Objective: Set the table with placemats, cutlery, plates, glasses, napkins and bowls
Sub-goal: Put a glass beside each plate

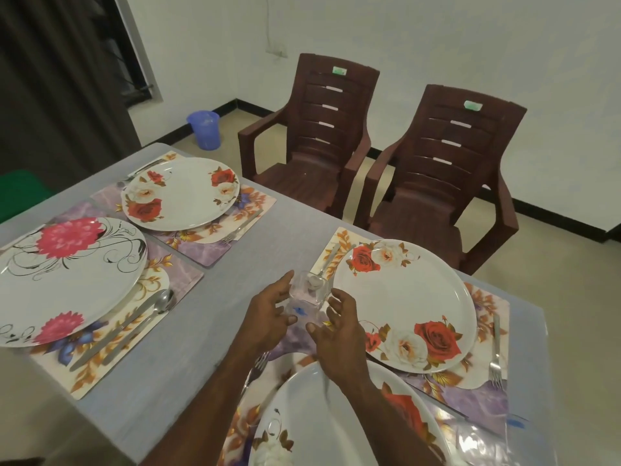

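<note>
A clear glass [307,292] with a small blue mark stands at the near left corner of the far right placemat [337,238]. My left hand [268,309] curls round its left side, forefinger up along the wall and thumb at the base. My right hand [337,319] hovers at its right side with relaxed, spread fingers; I cannot tell whether it touches. Behind the glass a spoon [324,265] lies beside the rose plate [403,304]. A fork [495,351] lies right of that plate. Another rose plate [322,422] sits nearest me under my right forearm.
On the left stand a pink-flower plate [64,280] with a knife and spoon [148,317], and further back a rose plate [181,193]. More clear glassware [484,435] stands at the near right table edge. Two brown plastic chairs [437,169] face the far side.
</note>
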